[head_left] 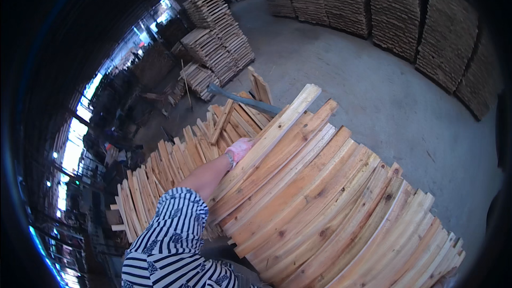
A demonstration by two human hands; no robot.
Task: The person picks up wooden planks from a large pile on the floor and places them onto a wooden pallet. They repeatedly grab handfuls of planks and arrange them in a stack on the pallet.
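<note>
My left hand [241,149], in a pink-stained pale glove, grips the left edge of a pale wooden plank [288,116]. The plank lies slantwise at the left side of a broad layer of planks, and it hides part of my fingers. To its right, many long planks [320,197] with knots lie side by side, some with uneven ends. Beyond my arm is a lower row of boards [178,154], several of them tilted. My right hand is not in view.
A blue-grey bar [242,101] sticks out past the planks. Stacked boards [216,42] stand at the far left, with a thin pole [186,85] near them. Tall lumber stacks [394,10] line the far right beyond the concrete floor [320,53].
</note>
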